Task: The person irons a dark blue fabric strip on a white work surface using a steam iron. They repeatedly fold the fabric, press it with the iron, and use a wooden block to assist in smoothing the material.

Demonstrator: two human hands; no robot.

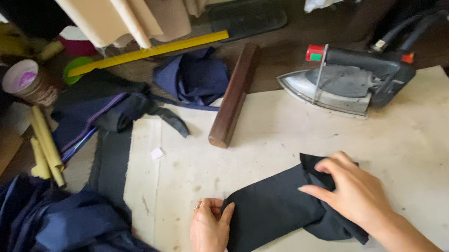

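A folded piece of black fabric (273, 209) lay in the lower middle of the frame on the cream pressing cloth (424, 140) covering the bench, its long axis running left to right and rising slightly toward the right. The left hand (209, 230) pinched its left edge between thumb and fingers. The right hand (354, 192) rested flat on its right end, fingers together. A steam iron (349, 82) sat upper right, nose pointing left.
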